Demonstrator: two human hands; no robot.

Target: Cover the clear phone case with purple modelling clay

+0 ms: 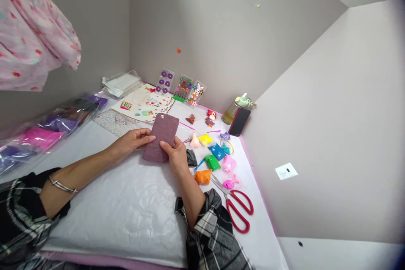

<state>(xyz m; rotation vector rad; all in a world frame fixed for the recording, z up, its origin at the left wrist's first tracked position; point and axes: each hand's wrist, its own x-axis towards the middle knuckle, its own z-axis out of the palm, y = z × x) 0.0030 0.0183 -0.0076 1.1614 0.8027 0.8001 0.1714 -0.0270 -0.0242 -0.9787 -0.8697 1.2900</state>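
Between my two hands is a phone case (pixel 164 133) covered in a dull purple, clay-like layer, tilted above the table. A small opening shows near its top edge. My left hand (pixel 134 142) grips its left side, thumb on the near face. On the lower right side, my right hand (pixel 176 152) holds it with the thumb pressed on the purple surface. The fingers behind the case are hidden. Just right of my right hand lie a dark grey packet (pixel 191 157), a green clay packet (pixel 212 162) and an orange packet (pixel 203 176).
Red-handled scissors (pixel 238 211) lie at the right edge. Decorated phone cases (pixel 184 86) lean on the back wall, left of a bottle (pixel 232 112) and an upright phone (pixel 239 121). A gem sheet (pixel 117 122) and a bag of coloured packets (pixel 47 130) lie left.
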